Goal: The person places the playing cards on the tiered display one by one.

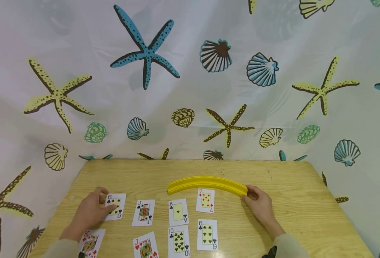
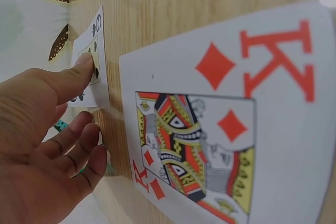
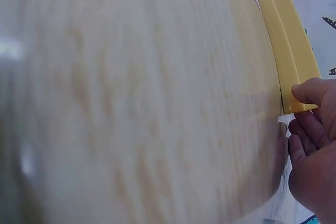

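Note:
My left hand [image 1: 91, 211] is at the left of the table, its thumb on the face of a six of spades [image 1: 120, 200] and its other fingers curled by the card's left edge. In the left wrist view, that six [image 2: 101, 90] shows past the thumb, with the index finger hidden. Just in front of this hand lies a king of diamonds [image 2: 283, 124], partly under the forearm in the head view. My right hand [image 1: 260, 206] pinches the right end of a curved yellow card holder [image 1: 206, 181], thumb on top and fingers below.
Face-up cards lie in two rows: jack of spades [image 1: 143, 213], ace of clubs [image 1: 178, 212] and seven of diamonds [image 1: 205, 200] behind; jack of hearts [image 1: 146, 246], ten of clubs [image 1: 179, 242] and six of clubs [image 1: 207, 234] nearer. A patterned curtain [image 1: 183, 93] surrounds the wooden table [image 1: 306, 200].

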Demonstrator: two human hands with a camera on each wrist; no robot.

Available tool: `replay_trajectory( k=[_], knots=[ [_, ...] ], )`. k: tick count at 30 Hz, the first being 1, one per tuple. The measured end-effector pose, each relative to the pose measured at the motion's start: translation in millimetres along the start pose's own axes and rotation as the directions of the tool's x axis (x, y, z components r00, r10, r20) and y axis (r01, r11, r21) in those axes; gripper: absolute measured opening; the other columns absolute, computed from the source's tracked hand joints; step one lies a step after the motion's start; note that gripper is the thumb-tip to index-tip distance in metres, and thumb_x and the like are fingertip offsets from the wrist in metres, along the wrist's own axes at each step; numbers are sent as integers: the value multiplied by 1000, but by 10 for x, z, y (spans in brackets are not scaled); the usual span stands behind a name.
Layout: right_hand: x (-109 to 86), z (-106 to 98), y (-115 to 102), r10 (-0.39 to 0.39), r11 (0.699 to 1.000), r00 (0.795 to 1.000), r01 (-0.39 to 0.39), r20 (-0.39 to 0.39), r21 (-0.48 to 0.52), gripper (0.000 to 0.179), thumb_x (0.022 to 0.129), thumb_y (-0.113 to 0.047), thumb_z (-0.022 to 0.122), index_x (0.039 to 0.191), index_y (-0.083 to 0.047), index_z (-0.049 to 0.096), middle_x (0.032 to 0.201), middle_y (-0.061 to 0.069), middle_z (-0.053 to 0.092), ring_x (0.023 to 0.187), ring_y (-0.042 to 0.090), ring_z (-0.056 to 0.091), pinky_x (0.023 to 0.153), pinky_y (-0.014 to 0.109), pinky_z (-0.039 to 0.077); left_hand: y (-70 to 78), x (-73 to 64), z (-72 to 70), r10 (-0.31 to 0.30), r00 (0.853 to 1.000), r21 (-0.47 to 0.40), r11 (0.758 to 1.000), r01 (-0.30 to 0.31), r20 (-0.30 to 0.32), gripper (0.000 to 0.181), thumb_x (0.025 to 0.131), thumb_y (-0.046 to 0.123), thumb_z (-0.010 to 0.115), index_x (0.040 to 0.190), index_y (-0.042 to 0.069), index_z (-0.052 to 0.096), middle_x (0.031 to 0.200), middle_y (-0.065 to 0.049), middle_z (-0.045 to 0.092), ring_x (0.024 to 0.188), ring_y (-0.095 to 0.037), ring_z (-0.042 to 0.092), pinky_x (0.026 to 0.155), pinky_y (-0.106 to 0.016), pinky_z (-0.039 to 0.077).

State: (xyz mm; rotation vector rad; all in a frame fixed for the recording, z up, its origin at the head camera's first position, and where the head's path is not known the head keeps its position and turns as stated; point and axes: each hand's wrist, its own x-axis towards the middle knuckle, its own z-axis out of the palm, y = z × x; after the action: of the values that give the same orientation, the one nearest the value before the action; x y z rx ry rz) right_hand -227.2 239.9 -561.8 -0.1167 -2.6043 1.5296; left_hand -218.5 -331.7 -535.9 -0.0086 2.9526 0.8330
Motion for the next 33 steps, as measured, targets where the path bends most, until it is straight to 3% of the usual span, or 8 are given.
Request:
replay_trajectory(
  k=[5, 9, 12, 17, 26, 28, 33],
  knots=[
    [-9, -12, -2, -5, 1000, 1000, 5, 0, -6, 45, 96, -7, 77, 138, 1, 65, 137, 23, 68, 126, 38, 67, 102, 37, 59, -12, -9, 51, 51, 997, -37, 998, -53, -62, 48, 98, 19, 74, 131, -3, 47, 108, -21, 70, 85, -23, 67, 69, -38, 54],
    [-13, -23, 1, -1, 1000, 1000, 1, -12, -17, 45, 95, -8, 77, 138, 2, 65, 136, 23, 69, 126, 39, 67, 102, 38, 59, -18, 8, 63, 83, 988, -81, 992, -95, -133, 35, 101, 12, 69, 128, 0, 49, 109, -20, 74, 93, -29, 71, 74, -40, 57],
    [-2, -23, 5, -4, 1000, 1000, 4, -15, -26, 46, 95, -8, 77, 138, 2, 65, 136, 23, 69, 126, 38, 67, 102, 39, 58, 11, 2, 33, 81, 980, -130, 986, -105, -182, 31, 102, 10, 69, 126, 3, 52, 106, -18, 77, 96, -29, 73, 75, -36, 58],
    [19, -17, 3, -7, 1000, 1000, 7, -8, -30, 46, 96, -9, 77, 139, 2, 65, 137, 23, 69, 126, 38, 67, 104, 41, 58, 110, -1, -54, 87, 966, -185, 973, -135, -245, 31, 103, 14, 70, 128, 9, 54, 101, -10, 79, 94, -20, 72, 69, -22, 53],
    [44, -26, -19, -10, 999, 1000, 10, -2, -34, 45, 96, -9, 77, 138, 0, 66, 136, 21, 69, 125, 36, 67, 105, 44, 57, 430, 97, -80, 170, 914, -178, 952, -249, -369, 25, 103, 19, 71, 126, 8, 69, 100, -9, 78, 86, 13, 58, 71, -15, 50],
    [40, -28, -19, -8, 999, 1000, 8, 1, -35, 44, 96, -9, 77, 138, 0, 66, 136, 21, 69, 125, 36, 67, 105, 44, 57, 532, 121, -68, 184, 903, -190, 943, -274, -389, 23, 102, 18, 72, 122, 8, 71, 100, -10, 78, 86, 14, 58, 71, -14, 50],
    [21, -19, -8, 1, 1000, 1000, 0, 2, -23, 45, 96, -9, 76, 139, 0, 65, 136, 21, 69, 124, 36, 68, 104, 43, 57, 795, 172, -38, 198, 899, -245, 919, -309, -391, 20, 102, 15, 72, 120, 7, 73, 100, -11, 76, 84, 7, 61, 74, -12, 49]
  ],
)
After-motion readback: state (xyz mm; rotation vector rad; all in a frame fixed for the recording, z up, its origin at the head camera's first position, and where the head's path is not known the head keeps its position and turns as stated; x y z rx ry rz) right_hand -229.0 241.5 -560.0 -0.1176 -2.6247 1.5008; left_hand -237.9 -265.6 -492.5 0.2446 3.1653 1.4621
